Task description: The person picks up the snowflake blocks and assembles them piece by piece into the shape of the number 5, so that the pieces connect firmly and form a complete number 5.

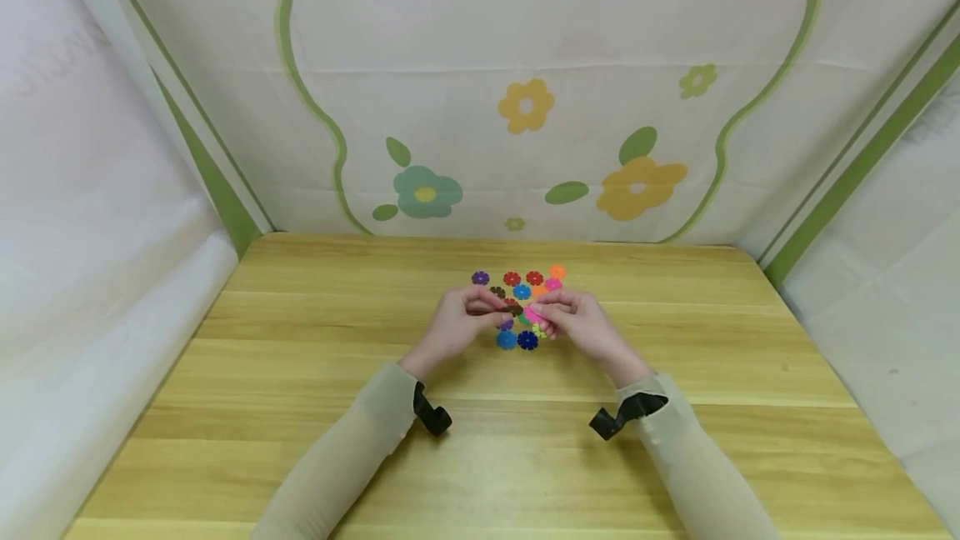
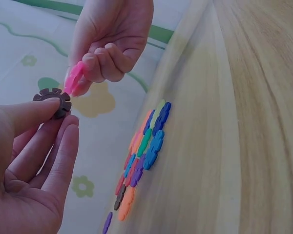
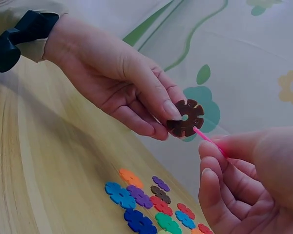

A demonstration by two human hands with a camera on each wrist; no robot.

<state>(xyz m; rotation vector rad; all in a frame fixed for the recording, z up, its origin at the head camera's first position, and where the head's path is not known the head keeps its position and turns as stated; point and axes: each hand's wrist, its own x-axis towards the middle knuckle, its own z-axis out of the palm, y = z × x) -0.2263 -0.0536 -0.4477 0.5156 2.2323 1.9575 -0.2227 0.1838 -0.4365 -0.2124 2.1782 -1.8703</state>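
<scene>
Between thumb and fingers, my left hand (image 1: 459, 322) pinches a brown notched plastic disc (image 3: 186, 118) with a round hole in its centre. My right hand (image 1: 582, 325) pinches a pink disc (image 2: 74, 77) of the same flower-like kind. In the right wrist view the pink disc is seen edge-on, its edge meeting the brown disc's notched rim. Whether the two are slotted together, I cannot tell. Both hands are held above the tabletop, over a spread of loose discs. Fingers hide part of each held disc.
Loose discs lie close together on the wooden table (image 1: 510, 457), among them a dark blue disc (image 1: 528, 341), a light blue disc (image 1: 506, 340), a purple disc (image 1: 480, 278) and an orange disc (image 1: 557, 272). A flowered cloth wall (image 1: 465, 123) stands behind the table.
</scene>
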